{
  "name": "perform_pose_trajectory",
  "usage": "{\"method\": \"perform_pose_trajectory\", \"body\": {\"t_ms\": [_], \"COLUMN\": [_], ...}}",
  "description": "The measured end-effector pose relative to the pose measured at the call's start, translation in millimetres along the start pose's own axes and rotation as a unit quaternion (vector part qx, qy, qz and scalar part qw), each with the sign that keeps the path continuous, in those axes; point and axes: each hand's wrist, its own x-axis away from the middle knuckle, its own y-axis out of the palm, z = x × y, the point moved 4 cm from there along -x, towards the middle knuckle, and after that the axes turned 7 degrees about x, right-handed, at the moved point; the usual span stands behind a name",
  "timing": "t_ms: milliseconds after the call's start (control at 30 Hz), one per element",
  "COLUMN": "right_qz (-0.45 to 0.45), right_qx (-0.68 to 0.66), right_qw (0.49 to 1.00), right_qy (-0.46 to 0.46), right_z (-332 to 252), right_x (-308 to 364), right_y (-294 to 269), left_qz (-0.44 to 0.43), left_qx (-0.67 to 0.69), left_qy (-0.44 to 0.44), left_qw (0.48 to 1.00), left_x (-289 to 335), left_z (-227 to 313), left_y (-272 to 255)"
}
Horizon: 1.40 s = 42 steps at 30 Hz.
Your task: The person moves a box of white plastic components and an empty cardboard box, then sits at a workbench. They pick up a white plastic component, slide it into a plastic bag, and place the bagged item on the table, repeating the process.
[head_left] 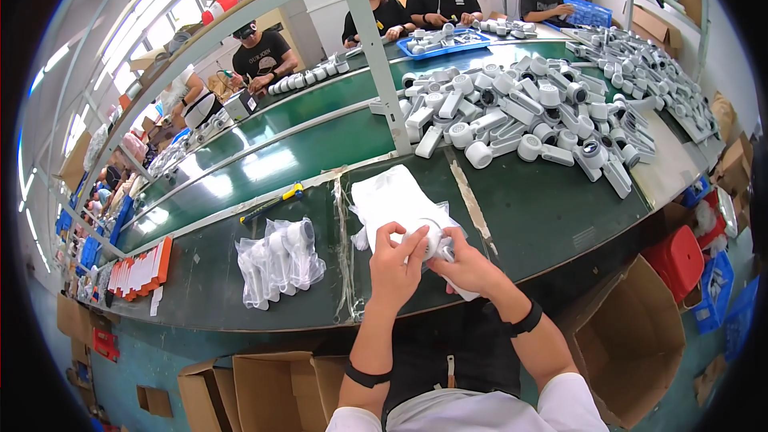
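Observation:
Above the front edge of the green bench, my left hand (394, 266) and my right hand (474, 270) are closed around a white part with a round head (433, 235). My left thumb and fingers pinch the head's left side, while my right hand wraps its right side; much of the part is hidden by the fingers. Just beyond it lies a stack of thin white sheets or bags (388, 192). To the left, several similar white parts in clear plastic bags (280, 262) lie side by side.
A large heap of grey-white round-headed parts (512, 108) covers the bench's far right. A yellow-and-black tool (274, 201) and orange-edged strips (142, 274) lie left. Open cardboard boxes (632, 336) stand below the bench. Across the green conveyor (280, 132), several people work.

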Motion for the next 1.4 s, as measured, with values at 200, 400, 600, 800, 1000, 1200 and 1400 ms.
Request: {"method": "perform_pose_trajectory", "body": {"t_ms": [200,400,600,800,1000,1200,1400], "right_qz": [0.011,0.138,0.125,0.288,0.425,0.381,0.244], "right_qx": [-0.223,-0.288,-0.317,-0.131,0.193,0.214,0.16], "right_qw": [0.974,0.945,0.938,0.931,0.85,0.832,0.901], "right_qy": [0.021,-0.065,-0.063,-0.183,-0.244,-0.343,-0.321], "right_z": [5.8,30.3,12.2,-3.7,-13.7,-8.2,12.8], "right_x": [-0.5,-17.6,-5.4,3.4,13.2,26.5,37.5], "right_y": [7.3,-1.1,11.5,20.9,-7.1,22.9,34.1], "left_qz": [0.035,-0.085,0.087,-0.028,-0.051,0.056,0.223], "left_qx": [-0.025,0.159,0.375,0.58,0.642,0.66,0.491], "left_qy": [0.048,0.026,-0.232,-0.36,-0.32,-0.265,-0.2], "left_qw": [0.998,0.983,0.893,0.73,0.695,0.701,0.818], "left_x": [19.7,50.6,48.9,59.2,65.6,68.5,90.9], "left_z": [3.6,4.5,-31.6,-11.1,-44.3,-45.8,-53.7], "left_y": [14.9,32.5,22.4,40.7,22.2,-18.6,-104.3]}}
